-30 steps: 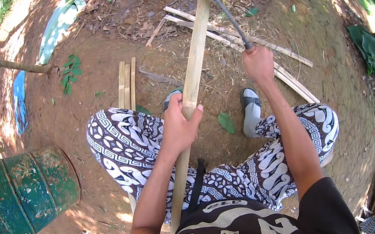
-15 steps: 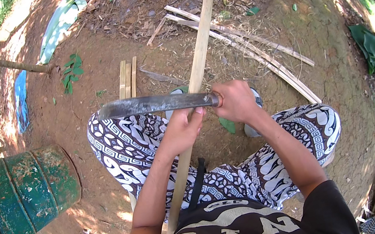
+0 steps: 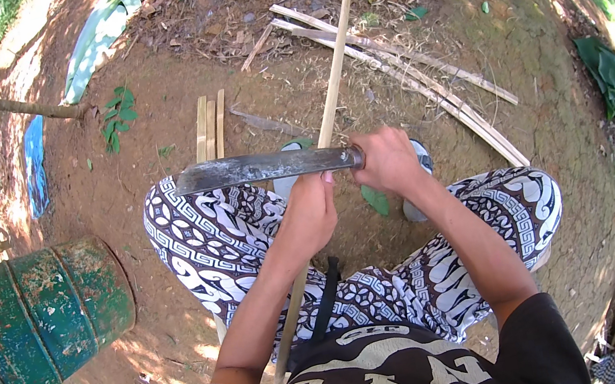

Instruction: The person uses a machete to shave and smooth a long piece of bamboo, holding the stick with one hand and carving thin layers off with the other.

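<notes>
My right hand [image 3: 386, 162] is wrapped round the handle of a machete [image 3: 263, 168]. Its broad dark blade points left and lies across a long pale strip, apparently bamboo [image 3: 335, 65]. My left hand [image 3: 312, 211] grips that strip just below the blade, thumb along it. The strip slants from beside my left hip up and away to the far middle, turned so that a narrow side shows. The blade hides the part of the strip it crosses. Just beyond the blade's left half, several short split pieces [image 3: 210, 131] lie side by side.
Several long split strips [image 3: 428, 86] lie on the dirt at the far right, with thin shavings around them. A rusty green drum [image 3: 52, 320] lies to the left. A thin trunk [image 3: 16, 103] and a leafy twig [image 3: 119, 119] are at the far left. My patterned knees flank the work.
The strip has been rolled in my left hand, from its broad face to a narrower side. The machete has shifted slightly right, its blade now showing wider.
</notes>
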The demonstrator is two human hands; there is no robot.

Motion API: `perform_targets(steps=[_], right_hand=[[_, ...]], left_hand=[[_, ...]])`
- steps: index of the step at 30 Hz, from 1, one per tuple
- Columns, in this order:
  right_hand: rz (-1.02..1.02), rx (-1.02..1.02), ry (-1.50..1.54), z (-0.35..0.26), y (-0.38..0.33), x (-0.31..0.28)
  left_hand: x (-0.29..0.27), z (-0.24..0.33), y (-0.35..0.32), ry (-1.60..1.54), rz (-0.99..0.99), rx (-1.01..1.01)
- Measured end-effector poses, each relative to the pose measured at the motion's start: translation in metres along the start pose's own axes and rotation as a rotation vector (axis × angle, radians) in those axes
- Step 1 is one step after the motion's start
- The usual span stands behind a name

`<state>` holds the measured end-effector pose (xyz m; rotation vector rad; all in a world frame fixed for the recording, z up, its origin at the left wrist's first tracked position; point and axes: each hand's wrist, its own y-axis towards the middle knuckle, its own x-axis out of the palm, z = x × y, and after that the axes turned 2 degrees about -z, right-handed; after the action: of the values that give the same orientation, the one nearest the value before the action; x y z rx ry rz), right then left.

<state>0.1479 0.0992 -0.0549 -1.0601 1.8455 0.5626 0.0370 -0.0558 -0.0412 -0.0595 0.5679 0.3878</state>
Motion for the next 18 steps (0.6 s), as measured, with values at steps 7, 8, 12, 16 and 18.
perform_targets(steps=[7, 8, 12, 16, 18], right_hand=[[0.165, 0.541, -0.049, 0.084, 0.046, -0.029], [0.241, 0.576, -0.037, 0.091, 0.047, -0.036], [0.398, 0.605, 0.106, 0.085, 0.045, -0.049], [0.351, 0.480, 0.310, 0.037, 0.027, -0.059], [0.282, 0.353, 0.308, 0.027, 0.017, -0.056]], left_hand=[[-0.013, 0.005, -0.004, -0.043, -0.184, -0.240], [-0.013, 0.004, -0.005, -0.065, -0.210, -0.255], [-0.011, 0.002, -0.002, -0.176, -0.137, -0.167], [-0.019, 0.013, 0.001, -0.479, -0.168, -0.344], [-0.020, 0.015, 0.001, -0.679, -0.180, -0.451]])
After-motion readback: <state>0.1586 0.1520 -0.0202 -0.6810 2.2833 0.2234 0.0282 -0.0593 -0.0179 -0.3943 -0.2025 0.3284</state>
